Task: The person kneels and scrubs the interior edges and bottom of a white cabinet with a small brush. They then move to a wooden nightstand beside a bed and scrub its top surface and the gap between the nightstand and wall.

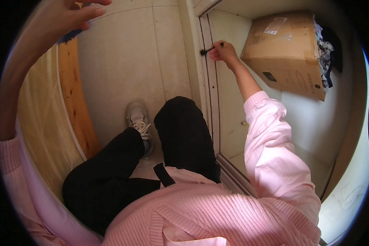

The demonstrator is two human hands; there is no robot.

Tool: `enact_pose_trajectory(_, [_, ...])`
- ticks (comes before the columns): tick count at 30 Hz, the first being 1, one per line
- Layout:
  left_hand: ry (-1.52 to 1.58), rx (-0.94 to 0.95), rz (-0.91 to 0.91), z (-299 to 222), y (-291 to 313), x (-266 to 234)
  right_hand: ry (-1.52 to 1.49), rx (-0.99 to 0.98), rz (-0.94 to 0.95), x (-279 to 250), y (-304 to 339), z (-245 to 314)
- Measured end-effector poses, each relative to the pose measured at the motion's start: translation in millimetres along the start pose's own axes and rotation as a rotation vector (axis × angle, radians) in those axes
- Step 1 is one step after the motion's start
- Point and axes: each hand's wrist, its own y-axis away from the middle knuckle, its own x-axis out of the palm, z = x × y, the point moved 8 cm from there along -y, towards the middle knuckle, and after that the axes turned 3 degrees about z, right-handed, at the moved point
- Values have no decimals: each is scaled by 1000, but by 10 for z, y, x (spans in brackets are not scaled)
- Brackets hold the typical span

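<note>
At the upper middle, my right hand (224,53) is closed around the thin handle of a small black brush (203,52). The dark bristle tip rests at the grooved track (209,69) along the front edge of an open low cabinet. My left hand (71,18) is raised at the upper left, partly cut off by the picture's edge. Its fingers are bent about a fuzzy dark blue cloth (71,36), which shows between and below them; most of the cloth is hidden behind the hand.
Inside the cabinet, a cardboard box (283,53) stuffed with clothes (324,53) stands to the right of my right hand. On the left is a wooden board (80,90) beside yellowish fabric (45,106). Pale floor tiles (119,61) lie between, under my shoe (138,119).
</note>
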Motion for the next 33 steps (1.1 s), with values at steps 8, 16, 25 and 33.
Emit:
enact_pose_trajectory(8, [-58, -40, 91, -12, 5, 43, 14, 136, 122, 28, 134, -171])
enact_pose_trajectory(16, [26, -37, 51, -39, 41, 19, 338, 379, 579, 534, 388, -456])
enact_pose_trajectory(25, [69, -25, 85, -102, 43, 20, -131, -156, -175, -317, -689, 487])
enact_pose_trajectory(33, [4, -60, 96, -13, 45, 21, -21, -157, -165, -28, -796, 588])
